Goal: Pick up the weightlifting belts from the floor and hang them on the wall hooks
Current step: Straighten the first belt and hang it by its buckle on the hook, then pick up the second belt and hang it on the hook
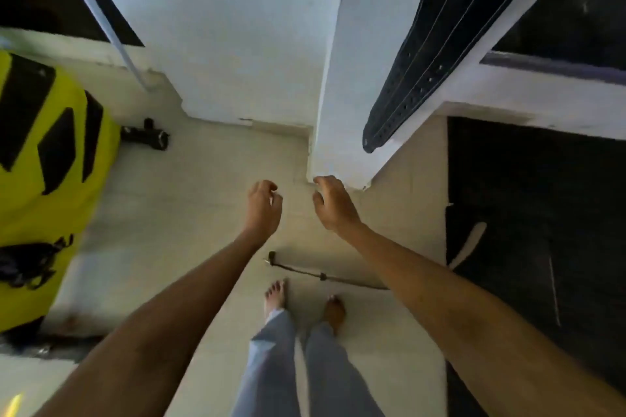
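At frame centre, your left hand [262,210] and right hand [333,205] reach forward, fingers loosely curled, each grip empty; belt [437,44] hangs upper right

I see a black belt [440,41] with pale stitch lines and rows of punched holes against a white wall [237,27]. The floor [203,196] is cream, the bag [50,162] bright yellow with black patches, my trousers [271,366] pale blue-grey.
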{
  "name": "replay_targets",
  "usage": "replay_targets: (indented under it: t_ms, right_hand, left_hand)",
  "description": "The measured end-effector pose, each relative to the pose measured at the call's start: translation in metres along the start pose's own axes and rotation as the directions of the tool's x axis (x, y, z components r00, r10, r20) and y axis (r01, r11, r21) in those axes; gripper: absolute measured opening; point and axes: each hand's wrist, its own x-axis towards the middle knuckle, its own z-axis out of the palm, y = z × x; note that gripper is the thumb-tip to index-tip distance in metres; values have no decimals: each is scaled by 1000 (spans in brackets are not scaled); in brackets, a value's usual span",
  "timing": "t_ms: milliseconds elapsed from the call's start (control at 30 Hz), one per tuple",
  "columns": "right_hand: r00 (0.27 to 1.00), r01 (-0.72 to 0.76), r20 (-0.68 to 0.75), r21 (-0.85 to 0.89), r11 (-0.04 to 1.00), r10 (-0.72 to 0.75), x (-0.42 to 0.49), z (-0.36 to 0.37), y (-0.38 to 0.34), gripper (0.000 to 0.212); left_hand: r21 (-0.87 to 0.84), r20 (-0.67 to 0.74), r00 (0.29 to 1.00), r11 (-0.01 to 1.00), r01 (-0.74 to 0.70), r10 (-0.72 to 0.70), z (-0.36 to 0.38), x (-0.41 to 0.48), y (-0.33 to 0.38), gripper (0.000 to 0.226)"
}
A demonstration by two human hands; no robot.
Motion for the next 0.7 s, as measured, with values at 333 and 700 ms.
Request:
replay_targets:
  t_ms: [333,700]
  right_hand:
    - [939,-127,311,-95,987,151,17,231,157,32]
    - [851,29,506,-318,948,144,44,459,315,41]
  left_hand:
    - [102,128,931,939,329,-341,149,19,-212,23]
    - [212,245,794,829,517,-557,339,41,-423,26]
